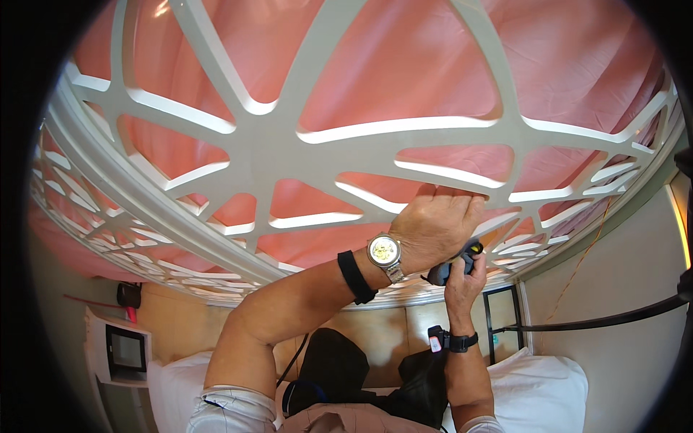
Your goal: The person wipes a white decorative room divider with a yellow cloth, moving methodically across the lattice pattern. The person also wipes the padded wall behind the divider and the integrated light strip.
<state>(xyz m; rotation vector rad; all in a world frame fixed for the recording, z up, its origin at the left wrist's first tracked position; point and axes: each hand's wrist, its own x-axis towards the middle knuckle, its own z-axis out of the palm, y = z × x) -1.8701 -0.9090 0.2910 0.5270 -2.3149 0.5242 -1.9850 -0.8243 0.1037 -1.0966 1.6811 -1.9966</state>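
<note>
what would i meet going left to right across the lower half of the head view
White boxy appliance with dark window, black wrist strap, silver metal wristwatch, dark blue-grey handheld object, black rectangular frame, thin orange cord.

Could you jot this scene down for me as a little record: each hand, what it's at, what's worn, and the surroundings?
Left hand: up at the white lattice panel; fingertips partly hidden
Right hand: gripping a dark blue-grey handheld item, just below the left hand; exact kind unclear
Worn, left arm: round-faced metal watch and black strap
Worn, right wrist: black wristband
Seen through the panel's openings: pink fabric
Off to the right: thin orange cord along the wall
</note>
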